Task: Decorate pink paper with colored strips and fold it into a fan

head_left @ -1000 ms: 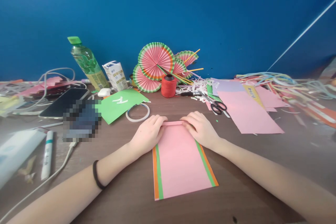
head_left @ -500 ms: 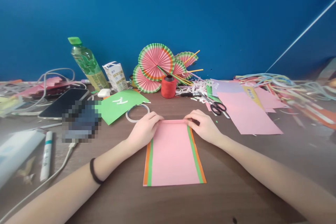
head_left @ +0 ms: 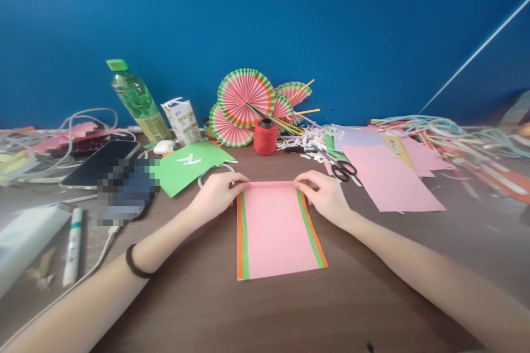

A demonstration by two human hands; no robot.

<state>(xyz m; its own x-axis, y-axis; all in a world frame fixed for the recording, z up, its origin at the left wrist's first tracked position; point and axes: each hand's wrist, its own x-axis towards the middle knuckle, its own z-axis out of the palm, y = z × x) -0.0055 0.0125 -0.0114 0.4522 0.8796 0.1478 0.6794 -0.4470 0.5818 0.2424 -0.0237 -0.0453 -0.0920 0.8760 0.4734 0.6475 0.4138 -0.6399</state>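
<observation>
Here, left hand point(head_left: 217, 196) and right hand point(head_left: 326, 197) pinch the paper point(head_left: 277, 231) between fingers at its far corners, where uneven pulling could skew the narrow fold point(head_left: 271, 183).

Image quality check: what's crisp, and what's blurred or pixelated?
Head view, centre: left hand, right hand and pink sheet fairly crisp; head view, edges: white item at left and strips at right smeared; head view, left of centre: blocky pixelation over a dark object.

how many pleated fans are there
4 visible: a front fan, a left fan partly behind it, a right fan also partly behind it, and a far-right fan behind that. More may be hidden.
</observation>
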